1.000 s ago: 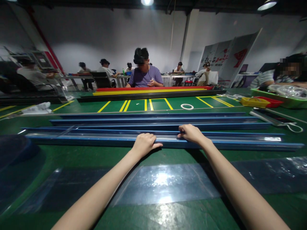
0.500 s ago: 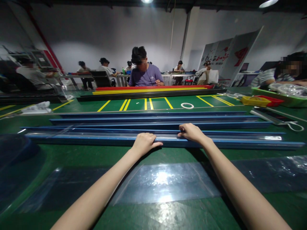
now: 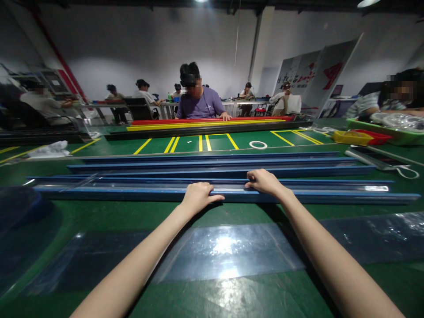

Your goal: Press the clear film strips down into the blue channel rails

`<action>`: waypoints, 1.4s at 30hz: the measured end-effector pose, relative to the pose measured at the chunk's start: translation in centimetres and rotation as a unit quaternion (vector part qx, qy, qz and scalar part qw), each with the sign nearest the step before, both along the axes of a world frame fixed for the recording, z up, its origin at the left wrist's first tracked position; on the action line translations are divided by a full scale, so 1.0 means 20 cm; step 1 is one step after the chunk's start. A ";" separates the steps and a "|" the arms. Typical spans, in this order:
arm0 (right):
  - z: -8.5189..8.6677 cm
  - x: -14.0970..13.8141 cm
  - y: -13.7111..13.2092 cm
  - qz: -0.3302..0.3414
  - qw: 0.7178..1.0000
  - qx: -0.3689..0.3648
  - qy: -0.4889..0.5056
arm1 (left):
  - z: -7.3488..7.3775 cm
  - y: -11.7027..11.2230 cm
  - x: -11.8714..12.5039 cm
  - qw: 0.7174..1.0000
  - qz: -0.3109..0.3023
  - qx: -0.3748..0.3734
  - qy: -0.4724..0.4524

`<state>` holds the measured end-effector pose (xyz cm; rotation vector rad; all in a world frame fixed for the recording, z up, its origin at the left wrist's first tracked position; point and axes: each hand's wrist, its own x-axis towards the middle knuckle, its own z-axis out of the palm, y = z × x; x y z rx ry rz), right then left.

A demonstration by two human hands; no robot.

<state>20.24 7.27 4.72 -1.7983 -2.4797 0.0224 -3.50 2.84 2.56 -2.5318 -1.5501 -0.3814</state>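
Across the table lies a long blue plastic channel (image 3: 331, 198) with two raised walls and a shiny clear strip (image 3: 376, 188) showing inside at its right end. My left hand (image 3: 198, 195) grips its near wall, fingers reaching over into the trough and thumb stretched along the front. Curled around the far wall is my right hand (image 3: 263, 181), thumb and forefinger close together; part of the contact is hidden. Behind it rest more blue channels (image 3: 165, 168), side by side. A flat transparent plastic sheet (image 3: 245, 247) lies beneath my forearms.
A dark blue rounded object (image 3: 20, 212) sits at the left edge. Further back are red, yellow and black strips (image 3: 205, 126), a white ring (image 3: 258, 145), a phone with a cable (image 3: 377, 157), and a green tray (image 3: 400, 132). A person in purple (image 3: 202, 104) sits opposite.
My hands keep the same hold on the blue channel. The person opposite has lowered a hand onto the red strip. The view has shifted very slightly.
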 end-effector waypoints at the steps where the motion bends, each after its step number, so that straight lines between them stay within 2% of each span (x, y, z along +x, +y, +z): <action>1: 0.00 0.00 0.00 0.001 1.000 0.000 0.001 | 0.00 0.00 0.00 1.000 0.007 -0.006 0.002; 7: 0.00 0.00 0.00 0.004 1.000 0.001 0.005 | 0.01 0.00 0.00 1.000 0.006 -0.010 0.013; 21: 0.03 0.01 -0.02 -0.001 0.999 0.003 -0.054 | -0.02 0.01 -0.01 0.997 -0.059 0.045 0.016; 29: 0.06 0.09 -0.01 -0.024 0.997 -0.018 -0.064 | -0.02 0.00 0.00 0.991 -0.093 0.094 0.022; 37: 0.07 0.18 0.00 -0.049 0.996 -0.034 -0.072 | -0.03 0.00 0.00 0.990 -0.108 0.087 -0.030; 42: 0.07 0.20 0.00 -0.051 0.996 -0.039 -0.060 | -0.03 0.00 0.01 0.992 -0.093 0.080 -0.041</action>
